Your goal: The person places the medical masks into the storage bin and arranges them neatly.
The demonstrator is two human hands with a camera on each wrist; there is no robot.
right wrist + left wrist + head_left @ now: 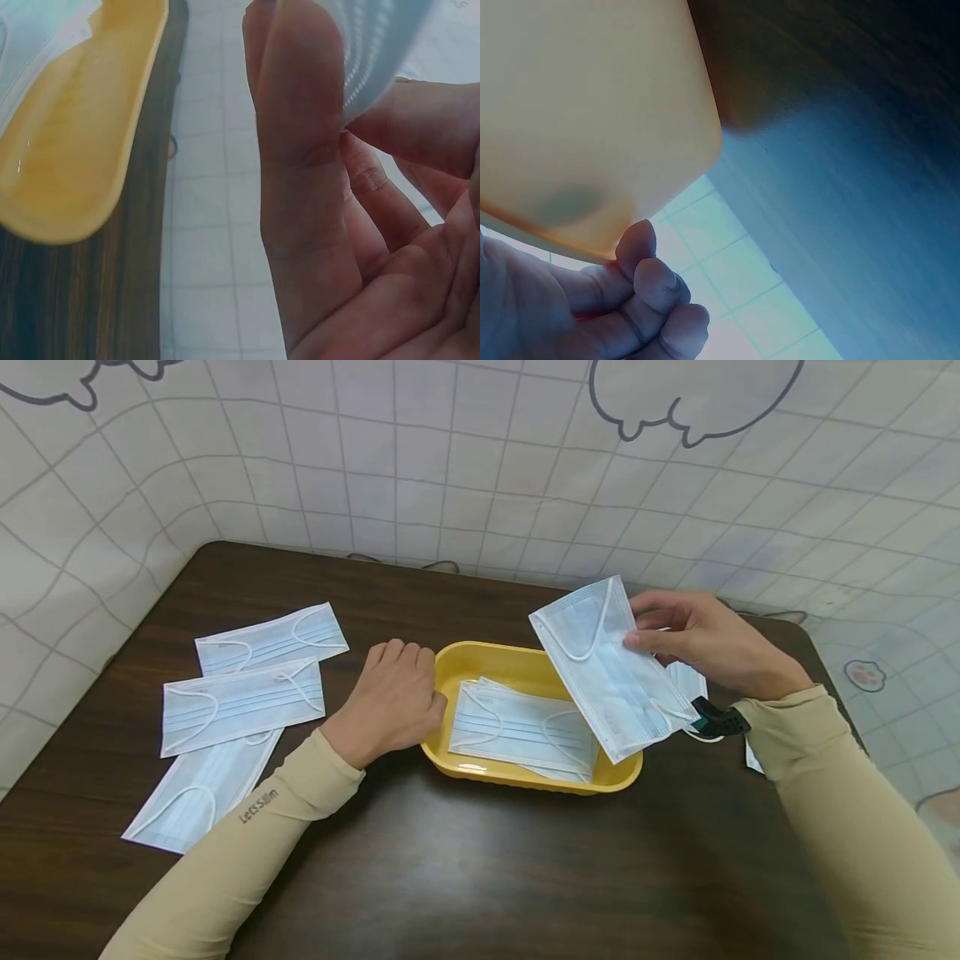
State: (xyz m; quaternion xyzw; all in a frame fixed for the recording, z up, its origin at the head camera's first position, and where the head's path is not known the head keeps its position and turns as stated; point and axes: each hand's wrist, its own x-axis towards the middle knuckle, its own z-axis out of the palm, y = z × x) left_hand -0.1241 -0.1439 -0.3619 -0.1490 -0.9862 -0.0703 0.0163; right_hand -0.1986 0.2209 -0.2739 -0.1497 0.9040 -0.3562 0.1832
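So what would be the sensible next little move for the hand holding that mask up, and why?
Probably lower the face mask onto the stack of masks and let go. The right hand pinches it tilted just above the yellow tray, while the left hand grips the tray's near-left rim, seemingly steadying it.

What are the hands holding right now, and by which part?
The right hand pinches a face mask by its right long edge, above the yellow tray. The left hand holds nothing; its curled fingers rest against the tray's left end.
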